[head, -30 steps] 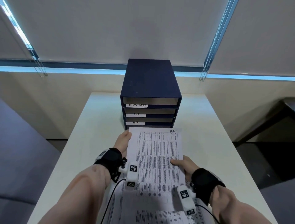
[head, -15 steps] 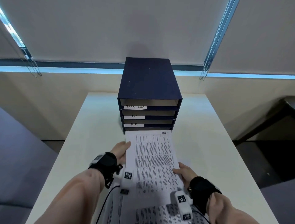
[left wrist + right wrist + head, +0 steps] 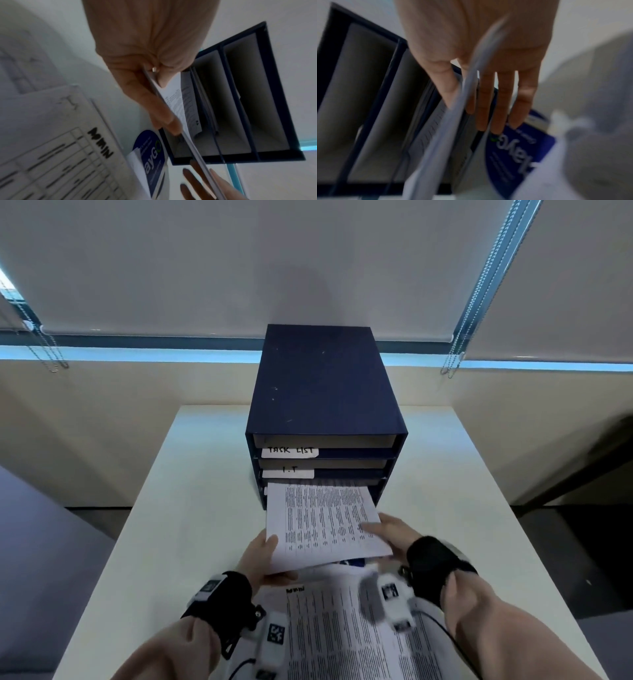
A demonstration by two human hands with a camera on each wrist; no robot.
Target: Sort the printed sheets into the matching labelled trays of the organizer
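White tabletop (image 3: 191,508) runs up to a beige wall under lowered window blinds (image 3: 239,261), and a dark blue organizer (image 3: 325,385) stands at its far end. From the head view, its top two trays carry white labels reading "TASK LIST" (image 3: 290,451) and "I.T" (image 3: 289,471); the label of the third tray is hidden behind the printed sheet (image 3: 322,522), whose far edge sits in that third opening while its near part slopes down toward the person. The left hand (image 3: 262,556) holds the sheet's near left corner, thumb on top and fingers below. The right hand (image 3: 390,534) is at the sheet's right edge, thumb lying on the printed face.

Only the left wrist view shows the pinch closely: the left hand's thumb and curled fingers (image 3: 164,121) clamp the sheet's thin edge (image 3: 173,117), with the organizer's openings (image 3: 240,94) beyond and the right hand's fingers (image 3: 190,180) under the sheet. It also reads "ADMIN" on the top sheet of the stack (image 3: 56,155) lying on the table, and shows a blue printed card (image 3: 150,159) beside it, barely a sliver in the head view. The right wrist view, blurred, shows four straight, spread fingers (image 3: 500,102) under the sheet and the thumb above it, with the blue card (image 3: 518,148) below.
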